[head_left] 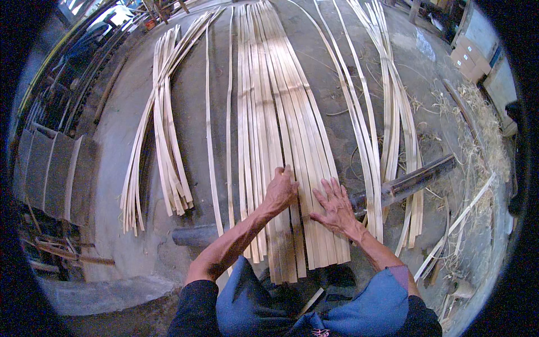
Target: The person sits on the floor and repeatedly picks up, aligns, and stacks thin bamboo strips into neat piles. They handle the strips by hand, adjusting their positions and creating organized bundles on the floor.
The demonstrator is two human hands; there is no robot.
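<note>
lap: blue-clad legs (252, 303) closest, cut off by the lower edge, with a printed mark at the bottom too small to read.
sleeves: dark cuffs (193, 309) either side of the legs, run out of view below both hands.
left hand: left hand (282, 189), back up, fingers curled down on the pale strips (323, 224); fingertips mostly hidden, so whether it pinches a strip or only presses cannot be told.
right hand: right hand (336, 208), laid flat, fingers spread, grasping nothing, palm on the row's right side.
row of strips: directly under both hands, side by side, running from near the legs to far ahead of the grip; far ends cut off by the top edge, part of the near left side covered by the left forearm.
dark pole: dark pole (418, 177) shows right of the right hand, and a dark rounded end (193, 235) left of the left forearm; the row hides what is between, so one piece or two is unclear.
left of the grip: two thin single strips (209, 140), then a crossed bundle (161, 118).
right of the grip: loose strips (359, 129) and another bundle (391, 112) partly overlapping.
far right: tangled shavings (488, 129), single fibres blurred together; a cardboard box (470, 58) beyond.
far left: stacked lengths (62, 95), dim and hard to separate.
</note>
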